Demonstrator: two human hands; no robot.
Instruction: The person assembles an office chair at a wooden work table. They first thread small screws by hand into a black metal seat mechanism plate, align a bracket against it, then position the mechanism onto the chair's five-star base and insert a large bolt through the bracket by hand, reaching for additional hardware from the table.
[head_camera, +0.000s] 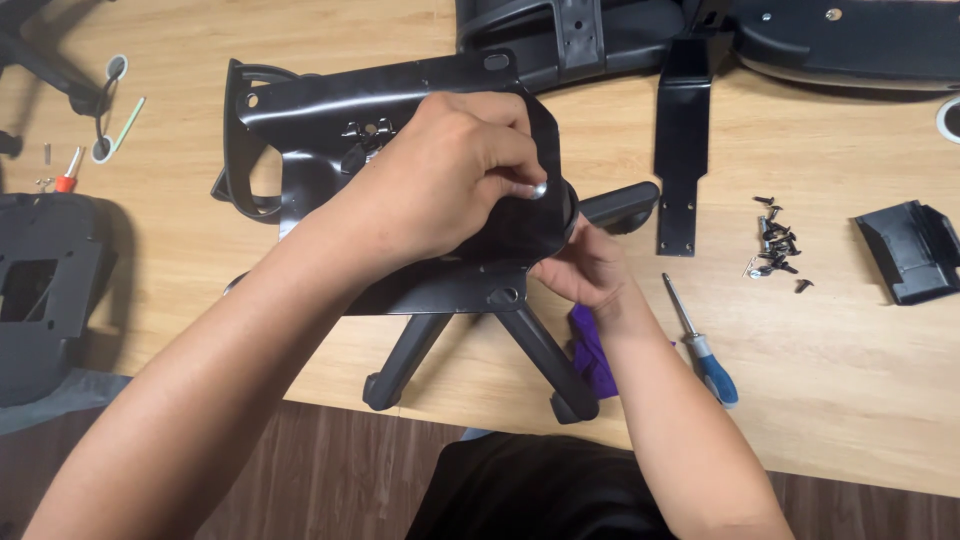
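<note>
A: What are the hands doing?
B: The left hand (450, 175) is pinching a washer (539, 188) on the black plate (400, 110). The right hand (585, 270) is gripping the plate's edge from below.
A: And the plate?
B: It's sitting atop the chair base (480, 350) on the table (850, 380), with a screwdriver (700, 345) lying nearby.
</note>
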